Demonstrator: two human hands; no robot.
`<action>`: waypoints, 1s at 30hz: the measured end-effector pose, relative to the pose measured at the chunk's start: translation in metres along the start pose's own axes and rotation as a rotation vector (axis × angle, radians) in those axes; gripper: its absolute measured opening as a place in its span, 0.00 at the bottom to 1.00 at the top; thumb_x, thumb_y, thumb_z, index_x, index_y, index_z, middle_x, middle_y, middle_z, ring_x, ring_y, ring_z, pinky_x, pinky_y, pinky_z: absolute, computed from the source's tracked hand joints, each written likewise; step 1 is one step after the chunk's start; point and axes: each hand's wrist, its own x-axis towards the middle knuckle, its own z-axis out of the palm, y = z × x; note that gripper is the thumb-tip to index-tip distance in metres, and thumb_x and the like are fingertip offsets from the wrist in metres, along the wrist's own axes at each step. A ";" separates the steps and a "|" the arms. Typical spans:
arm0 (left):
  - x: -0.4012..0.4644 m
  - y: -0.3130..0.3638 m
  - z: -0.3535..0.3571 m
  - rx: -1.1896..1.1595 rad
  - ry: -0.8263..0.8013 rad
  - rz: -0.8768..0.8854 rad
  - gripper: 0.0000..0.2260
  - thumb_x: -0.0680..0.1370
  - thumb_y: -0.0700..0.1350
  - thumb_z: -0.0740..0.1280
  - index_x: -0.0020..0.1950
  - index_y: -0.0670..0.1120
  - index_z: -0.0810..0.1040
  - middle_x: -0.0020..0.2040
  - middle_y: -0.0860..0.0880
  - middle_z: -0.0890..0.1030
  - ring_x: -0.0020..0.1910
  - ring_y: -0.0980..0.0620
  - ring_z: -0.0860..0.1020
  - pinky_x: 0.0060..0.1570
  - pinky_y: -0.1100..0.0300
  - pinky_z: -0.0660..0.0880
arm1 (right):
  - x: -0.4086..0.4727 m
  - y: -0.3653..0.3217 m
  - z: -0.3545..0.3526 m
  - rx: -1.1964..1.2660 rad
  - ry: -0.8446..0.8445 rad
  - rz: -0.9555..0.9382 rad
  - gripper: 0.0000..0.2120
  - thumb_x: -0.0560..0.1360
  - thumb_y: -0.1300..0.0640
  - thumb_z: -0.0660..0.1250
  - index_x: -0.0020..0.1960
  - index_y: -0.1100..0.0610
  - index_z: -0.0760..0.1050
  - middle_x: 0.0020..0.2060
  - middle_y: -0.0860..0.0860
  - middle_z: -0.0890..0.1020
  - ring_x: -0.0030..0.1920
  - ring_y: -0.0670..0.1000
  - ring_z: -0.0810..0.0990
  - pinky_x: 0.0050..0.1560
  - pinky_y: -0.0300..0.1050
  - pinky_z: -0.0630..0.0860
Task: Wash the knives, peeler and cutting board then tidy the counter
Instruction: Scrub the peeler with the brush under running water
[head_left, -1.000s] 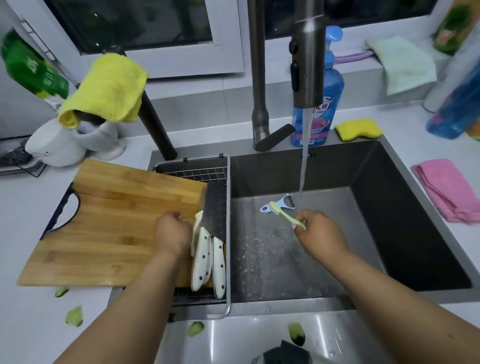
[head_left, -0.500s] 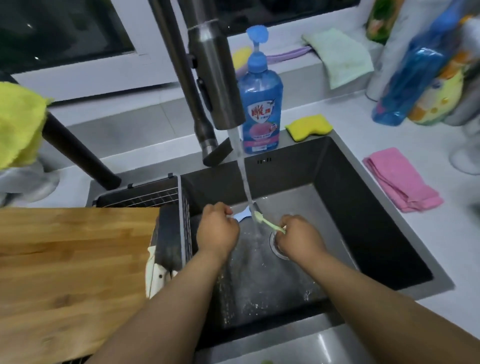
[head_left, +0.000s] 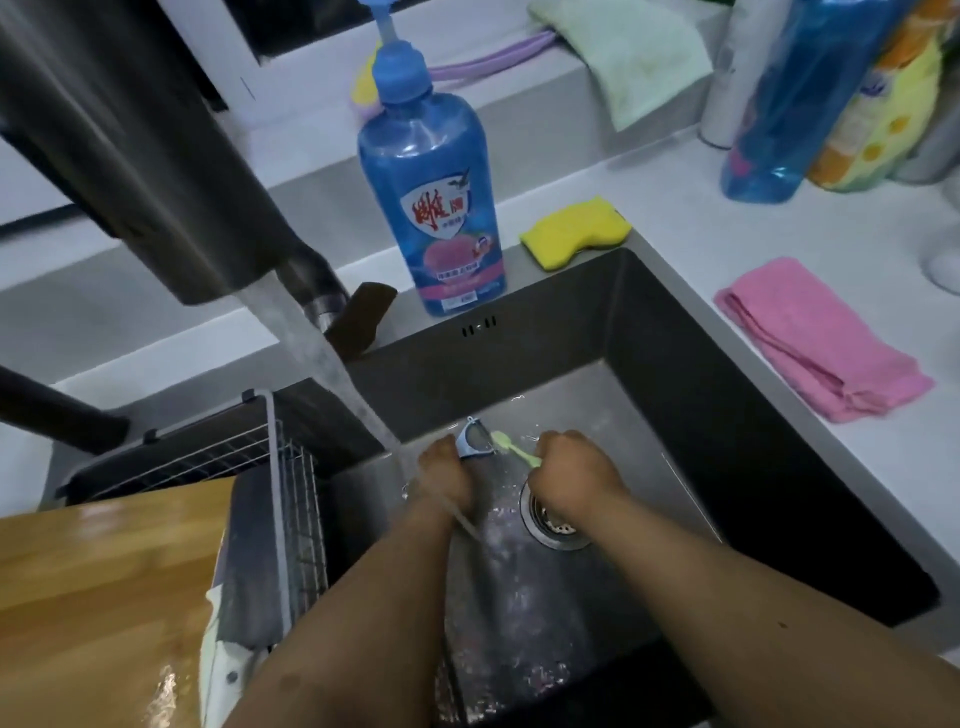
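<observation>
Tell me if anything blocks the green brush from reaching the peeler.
Nothing visible does. The left hand holds the peeler over the sink, the right hand grips the green brush, and its head already sits at the peeler's blade end.

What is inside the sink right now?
Inside the sink: both hands under running water, the left hand holding a peeler, the right hand a green brush. The drain is partly covered by the right hand.
</observation>
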 end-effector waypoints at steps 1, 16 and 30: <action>0.005 -0.002 0.006 0.018 0.012 0.005 0.13 0.79 0.44 0.61 0.62 0.46 0.75 0.62 0.44 0.78 0.62 0.45 0.76 0.61 0.56 0.69 | 0.002 0.002 0.002 0.002 0.000 0.006 0.13 0.74 0.60 0.61 0.57 0.59 0.74 0.55 0.59 0.74 0.56 0.60 0.76 0.53 0.45 0.73; -0.080 0.007 0.033 -0.086 -0.268 0.086 0.15 0.73 0.45 0.66 0.59 0.44 0.78 0.57 0.45 0.80 0.55 0.46 0.79 0.52 0.61 0.73 | -0.021 0.009 -0.017 0.030 0.015 0.020 0.12 0.71 0.59 0.63 0.53 0.59 0.76 0.52 0.58 0.78 0.51 0.59 0.78 0.43 0.42 0.70; -0.164 -0.012 -0.023 -0.779 -0.156 0.072 0.06 0.77 0.39 0.67 0.48 0.49 0.73 0.39 0.50 0.76 0.31 0.58 0.70 0.29 0.67 0.67 | -0.131 0.018 -0.030 0.175 0.098 -0.177 0.03 0.73 0.54 0.68 0.46 0.50 0.80 0.43 0.50 0.80 0.43 0.52 0.79 0.42 0.43 0.73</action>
